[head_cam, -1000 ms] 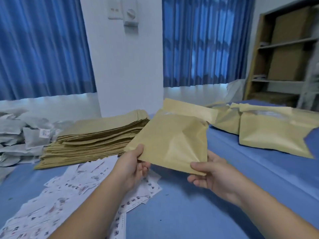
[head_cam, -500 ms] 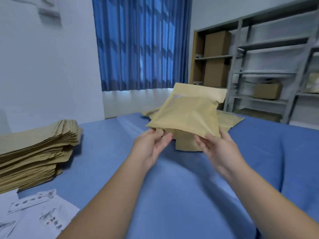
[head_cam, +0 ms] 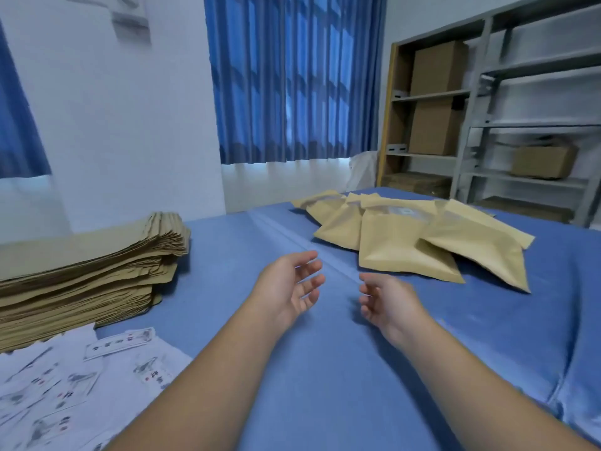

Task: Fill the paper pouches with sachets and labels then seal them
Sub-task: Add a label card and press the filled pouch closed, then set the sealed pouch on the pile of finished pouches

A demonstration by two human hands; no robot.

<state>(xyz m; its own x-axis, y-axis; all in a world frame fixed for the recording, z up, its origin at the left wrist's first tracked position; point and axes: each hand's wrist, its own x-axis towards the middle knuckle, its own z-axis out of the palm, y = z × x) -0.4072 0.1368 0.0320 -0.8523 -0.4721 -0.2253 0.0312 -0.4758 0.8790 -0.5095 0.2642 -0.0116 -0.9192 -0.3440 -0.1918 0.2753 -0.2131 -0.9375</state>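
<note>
Released pouch [head_cam: 401, 245] lies beyond left hand [head_cam: 287, 286] and right hand [head_cam: 388, 302]

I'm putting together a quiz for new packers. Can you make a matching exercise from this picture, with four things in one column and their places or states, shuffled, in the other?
Things
1. stack of flat pouches
2. filled pouches
3. printed labels
4. cardboard boxes

Places or states
A. far right, overlapping in a loose heap
B. on the shelves
C. at the left, piled high
D. near left, spread out

Pairs: 1-C, 2-A, 3-D, 4-B
</note>
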